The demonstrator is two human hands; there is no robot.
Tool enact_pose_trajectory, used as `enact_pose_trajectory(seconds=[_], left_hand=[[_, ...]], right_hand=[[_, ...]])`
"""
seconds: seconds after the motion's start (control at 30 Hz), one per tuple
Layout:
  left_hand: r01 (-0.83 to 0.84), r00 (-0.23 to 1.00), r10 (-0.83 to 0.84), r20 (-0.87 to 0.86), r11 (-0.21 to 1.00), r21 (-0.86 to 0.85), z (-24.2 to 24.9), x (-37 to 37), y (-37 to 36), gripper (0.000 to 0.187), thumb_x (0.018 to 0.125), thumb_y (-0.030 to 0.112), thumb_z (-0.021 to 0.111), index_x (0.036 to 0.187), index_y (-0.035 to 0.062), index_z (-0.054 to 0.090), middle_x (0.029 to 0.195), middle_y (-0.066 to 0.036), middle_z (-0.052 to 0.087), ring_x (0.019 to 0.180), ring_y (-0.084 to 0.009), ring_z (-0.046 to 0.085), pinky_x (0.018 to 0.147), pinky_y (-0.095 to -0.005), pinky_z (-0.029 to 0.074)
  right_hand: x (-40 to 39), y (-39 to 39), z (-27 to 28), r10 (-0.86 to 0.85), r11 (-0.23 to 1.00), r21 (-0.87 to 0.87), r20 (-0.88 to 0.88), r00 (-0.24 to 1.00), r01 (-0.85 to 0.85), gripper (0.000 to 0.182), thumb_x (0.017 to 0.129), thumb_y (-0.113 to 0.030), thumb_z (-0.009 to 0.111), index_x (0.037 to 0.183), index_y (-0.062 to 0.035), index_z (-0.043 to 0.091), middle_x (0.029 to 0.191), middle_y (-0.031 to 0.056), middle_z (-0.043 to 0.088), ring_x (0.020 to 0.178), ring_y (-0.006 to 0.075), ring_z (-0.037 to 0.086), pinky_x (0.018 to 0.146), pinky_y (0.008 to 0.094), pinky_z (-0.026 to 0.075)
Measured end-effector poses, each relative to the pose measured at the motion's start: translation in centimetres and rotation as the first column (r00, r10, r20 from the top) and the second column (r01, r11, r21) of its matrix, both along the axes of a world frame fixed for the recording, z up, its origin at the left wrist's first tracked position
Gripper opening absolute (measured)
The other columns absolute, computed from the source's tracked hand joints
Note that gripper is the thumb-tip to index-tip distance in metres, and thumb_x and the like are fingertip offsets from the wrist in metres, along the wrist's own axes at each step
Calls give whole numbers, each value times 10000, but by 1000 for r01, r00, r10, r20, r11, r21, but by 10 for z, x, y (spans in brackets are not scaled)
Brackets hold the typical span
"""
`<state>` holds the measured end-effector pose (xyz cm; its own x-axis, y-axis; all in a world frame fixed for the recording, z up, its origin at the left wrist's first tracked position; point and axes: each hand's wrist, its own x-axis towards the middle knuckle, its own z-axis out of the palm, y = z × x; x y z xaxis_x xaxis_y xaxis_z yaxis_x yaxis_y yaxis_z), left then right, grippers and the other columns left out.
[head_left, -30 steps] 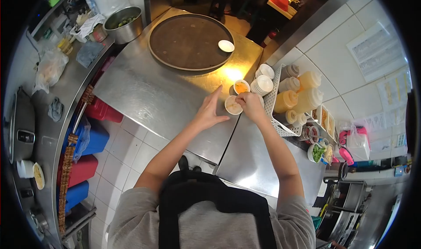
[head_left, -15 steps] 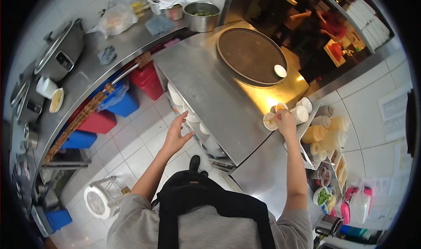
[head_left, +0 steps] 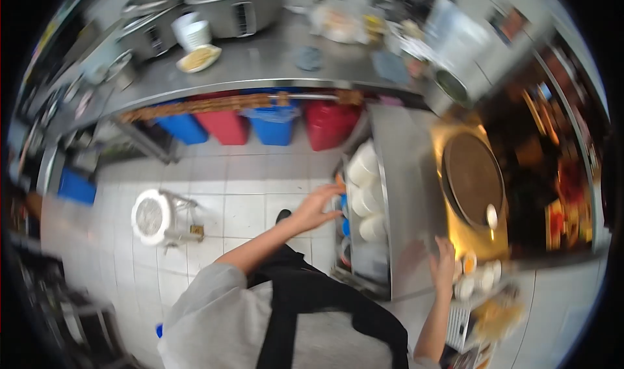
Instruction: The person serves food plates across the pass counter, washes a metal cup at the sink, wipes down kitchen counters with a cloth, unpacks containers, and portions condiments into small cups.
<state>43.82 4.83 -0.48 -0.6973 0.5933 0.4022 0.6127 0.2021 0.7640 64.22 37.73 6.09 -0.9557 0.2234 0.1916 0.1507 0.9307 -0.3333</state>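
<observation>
My left hand (head_left: 317, 210) is held out beside the open shelf under the counter, thumb and fingers apart. Nothing shows in it. White bowls (head_left: 368, 199) stand stacked on that shelf, close to its fingertips. My right hand (head_left: 443, 260) hovers over the steel counter (head_left: 413, 193), fingers stretched, somewhat blurred, with no object visible in it. Just to its right are small white cups (head_left: 482, 278); one cup (head_left: 469, 262) has orange content. A round brown tray (head_left: 473, 180) lies farther along the counter, bearing a small white dish (head_left: 492, 217).
Rice cookers (head_left: 237, 12), a plate of yellow food (head_left: 199, 58) and a metal pot (head_left: 450, 86) stand on the long back counter. Blue and red bins (head_left: 333, 123) sit below it. A white stool (head_left: 153, 216) is on the tiled floor at left.
The view has swung left toward the back counter. My right hand has come away from the small cups, its fingers opening out. My left hand stays open, beside the shelf of bowls.
</observation>
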Motion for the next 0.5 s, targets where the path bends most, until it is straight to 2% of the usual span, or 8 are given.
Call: enact_pose_trajectory(seconds=[0.03,0.13,0.2,0.27,0.33,0.4,0.43,0.5], left_hand=[[1,998,-1,-69,1000,5,-7,-10,0,499,692,113,687,1152,59,503,1179,-129,490,1079,-282,482,864,-364,426],[11,999,-14,44,997,74,2,-37,-4,422,676,94,680,1072,35,548,1178,-150,477,1077,-296,471,887,-366,410],[-17,998,11,65,995,95,6,-59,-10,382,681,91,674,1042,34,564,1172,-160,472,1058,-315,464,870,-355,416],[22,999,-19,-28,996,83,20,-89,-24,162,713,142,667,820,24,639,1092,-130,540,1013,-298,482,832,-363,419],[-15,1000,16,17,1000,-7,29,-118,-36,171,752,203,640,738,33,650,1024,-99,586,994,-289,497,827,-359,414],[-97,994,93,48,992,82,32,-147,-48,208,780,247,613,733,49,658,1001,-85,603,984,-288,507,835,-367,407],[-153,985,159,-64,985,85,24,-160,-54,178,779,219,622,745,47,648,1050,-100,586,997,-292,504,847,-387,402],[-74,997,74,-19,997,9,37,-182,-73,137,755,146,632,864,65,612,1134,-131,542,1050,-304,490,891,-385,384]], right_hand=[[-15,-15,-2,15,999,-45,-44,999,-17,430,675,-15,601,1101,-19,541,1117,166,509,1050,329,485,908,383,382],[-67,-54,-23,110,965,-224,-129,986,-137,328,722,-45,596,1048,-16,572,1097,145,519,1027,295,507,877,361,403],[-105,-86,-36,70,912,-389,-166,984,-130,289,724,-41,595,1010,1,589,1097,163,522,1020,335,507,911,391,374],[-147,-111,-39,102,901,-404,-158,982,-159,288,732,-58,597,1014,1,588,1087,162,527,1017,333,508,902,394,381],[-176,-119,-42,9,908,-415,-137,991,-66,287,740,-75,599,1017,0,586,1077,160,532,1014,330,509,894,396,387],[-195,-101,-49,62,959,-244,-321,945,-145,242,747,-73,600,978,2,588,1053,163,536,1007,317,514,870,385,400],[-196,-96,-42,2,971,-227,-329,944,-81,211,750,-63,597,950,3,586,1038,162,539,999,313,518,864,382,401],[-196,-83,-32,-200,971,-198,-373,906,132,125,750,-41,593,865,9,579,973,151,556,964,300,531,850,369,405]])
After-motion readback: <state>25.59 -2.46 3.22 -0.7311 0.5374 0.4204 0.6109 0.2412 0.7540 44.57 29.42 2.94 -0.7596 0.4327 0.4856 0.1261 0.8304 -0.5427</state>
